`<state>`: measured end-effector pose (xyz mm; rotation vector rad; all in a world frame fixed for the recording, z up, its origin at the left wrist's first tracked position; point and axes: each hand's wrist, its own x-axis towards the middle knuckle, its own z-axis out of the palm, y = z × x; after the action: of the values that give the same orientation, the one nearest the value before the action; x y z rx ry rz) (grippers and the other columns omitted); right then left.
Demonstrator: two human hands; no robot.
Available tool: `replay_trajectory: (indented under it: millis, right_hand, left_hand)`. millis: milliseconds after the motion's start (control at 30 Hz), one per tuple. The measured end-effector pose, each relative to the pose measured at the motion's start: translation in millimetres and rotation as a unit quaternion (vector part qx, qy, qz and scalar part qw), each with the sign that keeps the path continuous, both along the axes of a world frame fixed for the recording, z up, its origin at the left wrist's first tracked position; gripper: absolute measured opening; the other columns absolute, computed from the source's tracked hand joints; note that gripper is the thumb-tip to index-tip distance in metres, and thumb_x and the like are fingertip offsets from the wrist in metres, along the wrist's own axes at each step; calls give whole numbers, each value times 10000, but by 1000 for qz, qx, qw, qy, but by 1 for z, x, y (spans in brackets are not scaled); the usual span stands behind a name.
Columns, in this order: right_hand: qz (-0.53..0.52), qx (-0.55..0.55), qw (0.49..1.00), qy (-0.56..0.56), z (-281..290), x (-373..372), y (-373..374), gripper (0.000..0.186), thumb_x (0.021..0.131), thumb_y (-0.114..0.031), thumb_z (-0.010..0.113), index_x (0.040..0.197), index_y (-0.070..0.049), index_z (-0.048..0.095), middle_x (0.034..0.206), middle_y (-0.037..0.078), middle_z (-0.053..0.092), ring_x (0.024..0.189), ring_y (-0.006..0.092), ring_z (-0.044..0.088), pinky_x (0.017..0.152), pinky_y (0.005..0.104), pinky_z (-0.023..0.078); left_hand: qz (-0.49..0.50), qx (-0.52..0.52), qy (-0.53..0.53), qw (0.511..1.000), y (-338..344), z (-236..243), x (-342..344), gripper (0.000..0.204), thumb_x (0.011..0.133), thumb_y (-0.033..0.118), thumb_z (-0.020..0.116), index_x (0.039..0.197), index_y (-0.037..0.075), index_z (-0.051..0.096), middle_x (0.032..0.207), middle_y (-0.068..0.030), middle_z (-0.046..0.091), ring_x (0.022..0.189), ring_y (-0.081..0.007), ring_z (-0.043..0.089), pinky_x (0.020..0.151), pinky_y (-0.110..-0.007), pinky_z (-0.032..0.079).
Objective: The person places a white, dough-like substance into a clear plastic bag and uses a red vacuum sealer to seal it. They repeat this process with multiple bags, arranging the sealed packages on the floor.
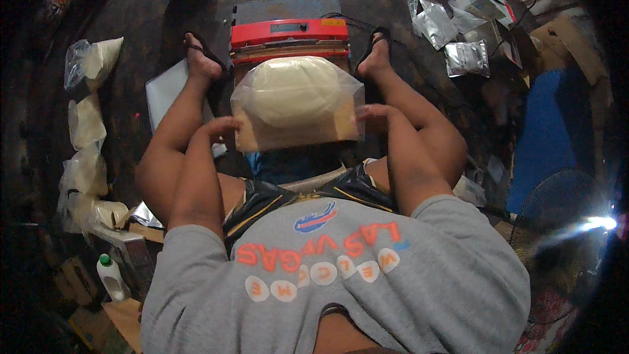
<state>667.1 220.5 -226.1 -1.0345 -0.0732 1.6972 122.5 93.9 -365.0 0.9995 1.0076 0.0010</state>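
Have the left hand (225, 129) at the left edge of a clear plastic bag (295, 90), with fingers bent inward; have the right hand (375, 113) at its right edge, likewise bent inward; cannot tell whether pinching the plastic or only touching it, on either side; see the bag bulging with something cream-coloured, lying over a tan board (262, 145) between the legs, just on the near side of a red machine (288, 31) with a small display; see a pale flat sheet (165, 97) beside the left leg; farther left, find a row of similar filled bags (86, 121), and nearer, a white bottle (113, 278) with a green cap; to the right, find silver pouches (466, 59) and a blue panel (544, 137).
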Motion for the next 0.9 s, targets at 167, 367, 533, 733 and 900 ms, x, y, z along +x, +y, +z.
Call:
replay_trajectory:
  millis: [167, 367, 533, 733, 900]
  right_hand:
    - [252, -144, 941, -176, -61, 30, -119, 410, 941, -420, 737, 1200, -106, 680, 1032, 73, 696, 931, 232, 663, 844, 468, 509]
    - [265, -31, 929, -255, -112, 41, -117, 341, 951, -371, 750, 1146, -96, 695, 1016, 47, 707, 897, 181, 668, 766, 362, 529]
    - [217, 82, 815, -530, -105, 8, -106, 453, 955, -414, 716, 1268, -90, 665, 1199, 116, 690, 1100, 282, 651, 956, 437, 509]
    - [241, 382, 374, -810, -31, -83, -114, 685, 955, -559, 620, 1500, -160, 507, 1598, 145, 422, 1487, 392, 351, 1220, 547, 255]
    - [311, 358, 320, -821, -63, -106, -116, 767, 999, -682, 431, 1633, -271, 297, 1708, 89, 243, 1566, 379, 208, 1241, 591, 154]
  left_hand:
    - [338, 19, 14, 941, 16, 62, 68, 355, 971, 419, 702, 1085, 85, 729, 1071, -24, 708, 946, -177, 666, 825, -345, 527]
    - [359, 122, 53, 924, 13, 64, 69, 397, 978, 452, 685, 1079, 72, 742, 927, -11, 726, 751, -164, 661, 729, -321, 525]
    - [312, 301, 184, 882, 32, 18, 35, 475, 944, 464, 696, 1214, 73, 711, 1160, -102, 722, 1044, -238, 681, 919, -360, 520]
    - [0, 662, 354, 660, 10, 101, 152, 707, 981, 557, 553, 1577, 203, 414, 1682, -102, 308, 1566, -369, 206, 1268, -566, 99]
    - [-101, 685, 342, 636, 5, 88, 184, 703, 1015, 603, 471, 1619, 265, 346, 1730, -66, 188, 1602, -340, 87, 1269, -573, -3]
